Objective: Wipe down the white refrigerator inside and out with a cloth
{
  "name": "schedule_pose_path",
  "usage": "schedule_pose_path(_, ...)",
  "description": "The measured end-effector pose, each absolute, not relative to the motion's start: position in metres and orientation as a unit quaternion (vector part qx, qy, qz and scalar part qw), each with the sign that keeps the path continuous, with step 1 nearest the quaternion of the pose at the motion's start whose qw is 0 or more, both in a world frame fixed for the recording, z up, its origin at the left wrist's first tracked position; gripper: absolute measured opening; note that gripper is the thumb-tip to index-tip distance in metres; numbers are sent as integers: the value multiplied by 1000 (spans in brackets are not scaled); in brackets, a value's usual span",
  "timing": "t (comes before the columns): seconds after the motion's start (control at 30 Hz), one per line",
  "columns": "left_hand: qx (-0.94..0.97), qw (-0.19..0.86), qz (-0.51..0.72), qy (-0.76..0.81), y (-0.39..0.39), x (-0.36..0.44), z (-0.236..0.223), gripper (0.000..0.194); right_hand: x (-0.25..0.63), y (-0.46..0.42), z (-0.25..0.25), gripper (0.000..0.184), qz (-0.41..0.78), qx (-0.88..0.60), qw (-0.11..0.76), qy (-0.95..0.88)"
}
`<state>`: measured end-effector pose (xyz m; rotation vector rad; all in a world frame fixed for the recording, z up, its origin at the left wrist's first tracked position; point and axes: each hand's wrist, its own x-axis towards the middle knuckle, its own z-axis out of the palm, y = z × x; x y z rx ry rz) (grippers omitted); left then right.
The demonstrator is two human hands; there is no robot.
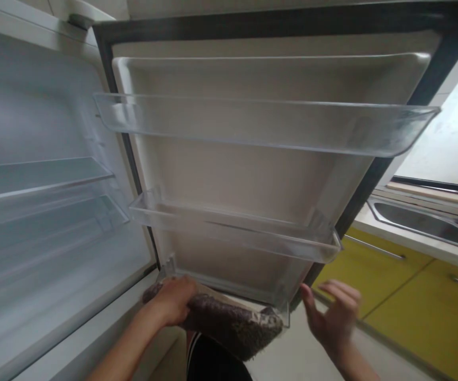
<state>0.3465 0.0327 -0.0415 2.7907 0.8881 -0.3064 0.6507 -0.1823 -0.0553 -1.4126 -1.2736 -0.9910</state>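
Note:
My left hand (173, 300) is closed over one end of a clear bag of dark grains (232, 323), which lies at the lowest bin of the open fridge door (252, 180). Just off the bag's other end, my right hand (334, 312) hovers with its fingers spread and nothing in it, close to the door's lower corner. Two clear door bins sit above, an upper bin (268, 124) and a middle bin (236, 227), and both look bare.
The fridge interior (42, 190) with glass shelves is open at the left. Yellow cabinet fronts (411, 296) stand at the right under a counter with a steel sink (423, 222). A pale floor shows below.

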Motion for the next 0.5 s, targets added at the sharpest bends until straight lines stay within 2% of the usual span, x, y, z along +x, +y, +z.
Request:
schedule_pose_path(0.03, 945, 93, -101, 296, 26, 352, -43, 36, 661, -185, -53, 53, -398, -601, 524, -454)
schedule_pose_path(0.1, 953, 92, -93, 273, 6, 370, -49, 40, 676, -180, -49, 71, -292, -654, 581, -386)
schedule_pose_path(0.2, 967, 106, -72, 221, -29, 410, -57, 38, 687, -157, -48, 78, -164, -674, 607, -388)
schedule_pose_path(0.37, 977, 111, -14, 183, -76, 476, -69, 36, 706, -125, -55, 80, -184, -650, 625, -391)
schedule_pose_path(0.5, 983, 76, 65, 154, -80, 486, -86, 35, 725, -113, -58, 86, -203, -651, 607, -407)
